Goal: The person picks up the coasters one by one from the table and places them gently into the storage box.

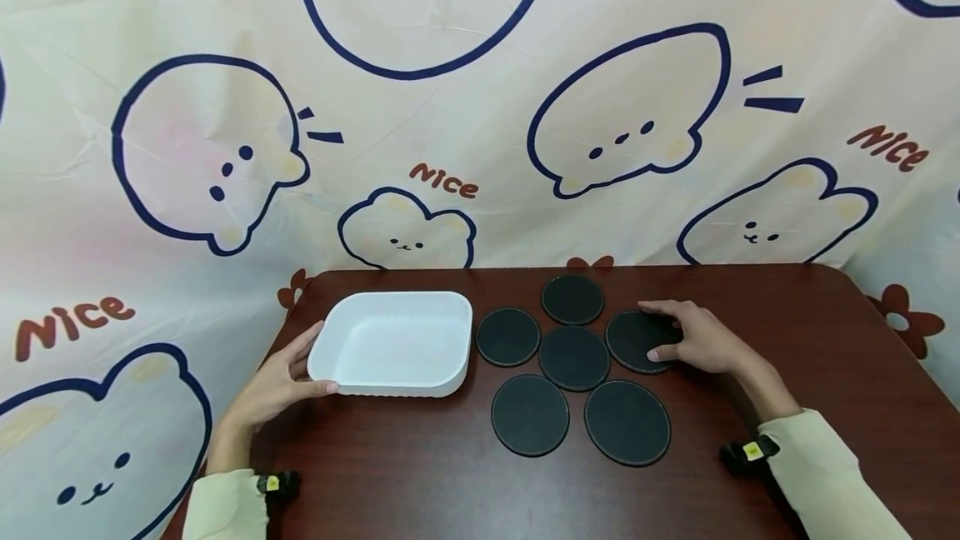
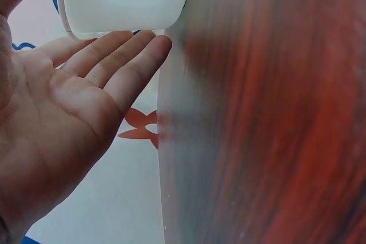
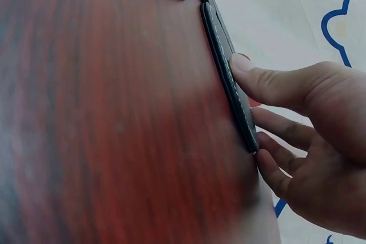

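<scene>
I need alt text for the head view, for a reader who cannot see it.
A person's left hand holds a white rectangular container, while the right hand grips the rightmost of six round black coasters on a dark brown table. Behind hangs a pale cloth with cartoon faces.

Free passage runs along the near side of the desk (image 1: 420, 473), in front of the white tray (image 1: 390, 344) and round black coasters (image 1: 573, 358); beyond the far edge, a printed cloth (image 1: 502, 115) bars the way
</scene>
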Tool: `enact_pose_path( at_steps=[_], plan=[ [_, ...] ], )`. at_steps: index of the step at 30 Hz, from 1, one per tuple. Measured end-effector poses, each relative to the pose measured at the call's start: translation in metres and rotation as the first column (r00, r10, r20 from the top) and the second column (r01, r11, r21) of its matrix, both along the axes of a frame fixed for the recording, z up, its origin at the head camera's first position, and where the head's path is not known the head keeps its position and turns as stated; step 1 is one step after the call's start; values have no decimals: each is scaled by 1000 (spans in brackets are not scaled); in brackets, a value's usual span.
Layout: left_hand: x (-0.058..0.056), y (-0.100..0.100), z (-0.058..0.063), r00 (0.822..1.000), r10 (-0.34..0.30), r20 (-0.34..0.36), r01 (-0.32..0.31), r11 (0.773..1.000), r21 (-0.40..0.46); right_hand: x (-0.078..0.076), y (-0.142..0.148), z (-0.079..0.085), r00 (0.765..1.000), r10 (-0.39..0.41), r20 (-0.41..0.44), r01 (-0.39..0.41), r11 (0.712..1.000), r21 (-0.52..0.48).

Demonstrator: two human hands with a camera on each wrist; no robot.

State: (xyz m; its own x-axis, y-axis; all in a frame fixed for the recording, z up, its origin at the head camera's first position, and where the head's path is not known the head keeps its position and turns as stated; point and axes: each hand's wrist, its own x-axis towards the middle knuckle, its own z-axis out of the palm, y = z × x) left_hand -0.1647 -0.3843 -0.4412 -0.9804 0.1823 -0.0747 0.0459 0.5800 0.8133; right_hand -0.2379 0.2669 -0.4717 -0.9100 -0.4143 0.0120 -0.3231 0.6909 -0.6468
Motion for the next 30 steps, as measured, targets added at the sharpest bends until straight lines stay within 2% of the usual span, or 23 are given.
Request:
enact_pose_path(
  at_steps=[7,16,25,30],
  plan=[
    [2,0,1,1000,-3,-8,3,1000,-3,1,1,-1,997,-71,-7,71,996,-55],
    [3,1,3,1000,-15,-19,15,1000,-16,-1,7,0,991,-136,16,137,990,-41],
    [1,2,3,1000,-3,-3,3,1000,-4,2,11,12,977,-208,36,209,978,-24],
    [2,1,2,1000,0,-1,0,1000,-13,3,14,17,973,-205,106,214,974,-74]
  ],
)
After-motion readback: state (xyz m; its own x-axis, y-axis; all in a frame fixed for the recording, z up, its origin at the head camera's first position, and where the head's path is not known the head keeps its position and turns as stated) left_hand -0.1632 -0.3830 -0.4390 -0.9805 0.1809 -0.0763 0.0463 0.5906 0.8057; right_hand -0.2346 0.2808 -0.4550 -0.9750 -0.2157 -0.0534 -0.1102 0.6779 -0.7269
